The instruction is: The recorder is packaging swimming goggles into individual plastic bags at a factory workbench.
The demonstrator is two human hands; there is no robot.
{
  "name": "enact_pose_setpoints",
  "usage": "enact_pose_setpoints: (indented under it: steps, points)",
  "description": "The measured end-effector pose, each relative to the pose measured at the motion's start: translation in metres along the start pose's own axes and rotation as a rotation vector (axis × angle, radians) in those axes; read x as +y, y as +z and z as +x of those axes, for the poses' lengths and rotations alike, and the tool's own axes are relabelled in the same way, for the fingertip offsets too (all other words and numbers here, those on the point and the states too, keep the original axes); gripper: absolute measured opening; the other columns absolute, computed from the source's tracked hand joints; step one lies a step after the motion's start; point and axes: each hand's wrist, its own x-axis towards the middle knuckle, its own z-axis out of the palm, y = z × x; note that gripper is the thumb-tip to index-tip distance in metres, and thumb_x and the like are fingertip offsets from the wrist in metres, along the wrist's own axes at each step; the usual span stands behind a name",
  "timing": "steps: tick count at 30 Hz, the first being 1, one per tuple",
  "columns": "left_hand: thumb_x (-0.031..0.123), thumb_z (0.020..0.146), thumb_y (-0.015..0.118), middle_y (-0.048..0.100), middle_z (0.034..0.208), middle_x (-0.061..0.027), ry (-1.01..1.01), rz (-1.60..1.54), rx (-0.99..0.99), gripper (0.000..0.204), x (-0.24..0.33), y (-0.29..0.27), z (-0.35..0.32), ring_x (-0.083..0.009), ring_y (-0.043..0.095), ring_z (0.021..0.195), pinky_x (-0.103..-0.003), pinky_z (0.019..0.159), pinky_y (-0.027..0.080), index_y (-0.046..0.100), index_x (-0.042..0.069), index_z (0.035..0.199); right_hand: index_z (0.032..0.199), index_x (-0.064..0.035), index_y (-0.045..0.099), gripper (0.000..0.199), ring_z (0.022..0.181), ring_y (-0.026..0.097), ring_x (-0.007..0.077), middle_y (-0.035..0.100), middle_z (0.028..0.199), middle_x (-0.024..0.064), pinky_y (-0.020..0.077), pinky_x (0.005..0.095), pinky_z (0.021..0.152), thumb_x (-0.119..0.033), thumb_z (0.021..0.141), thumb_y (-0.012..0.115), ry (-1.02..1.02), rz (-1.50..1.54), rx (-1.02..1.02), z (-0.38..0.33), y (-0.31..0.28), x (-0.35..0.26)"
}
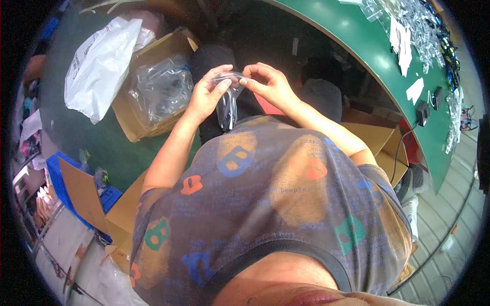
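Note:
Between my hands, over my lap, hangs a small clear plastic bag [228,109] with something dark showing through it; its contents are too unclear to name. My left hand [212,89] pinches one side of the bag's upper edge between thumb and fingers. On the other side, my right hand [265,84] grips the same edge with thumb and fingertips, so the film stretches between the two hands. Below it the bag's lower part dangles close to my shirt.
At the left stands an open cardboard box [125,112] lined with clear plastic, beside a white plastic sack [102,66]. A green table [377,56] curves along the right, bearing piled clear packets [416,30], white papers [401,46] and a black adapter [422,113]. Another box [84,194] is lower left.

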Motion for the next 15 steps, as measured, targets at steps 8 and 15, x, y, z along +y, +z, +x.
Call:
enact_pose_setpoints:
  steps: [8,15]
  points:
    - [0.019,0.100,0.068,0.070,0.119,-0.0072,0.037,0.090,0.036,0.049,-0.0002,-0.0012,-0.0031,-0.0129,0.064,0.110,-0.030,0.100,0.049,0.052,0.003,0.143,0.097,-0.0026,0.070,0.015,0.086,0.063,0.0121,0.065,0.091,0.0033,0.0503,0.0280,0.078,-0.016,0.092,0.073,-0.120,-0.108,0.049,0.0044,0.0057,-0.0027]
    - [0.018,0.098,0.070,0.069,0.119,-0.0061,0.044,0.098,0.056,0.052,0.0070,0.0042,-0.0046,-0.0124,0.063,0.110,-0.030,0.100,0.048,0.051,0.006,0.145,0.096,-0.0016,0.069,0.014,0.086,0.065,0.0148,0.066,0.090,0.0060,0.0510,0.0297,0.077,-0.015,0.092,0.071,-0.143,-0.116,0.047,0.0059,0.0043,-0.0085]
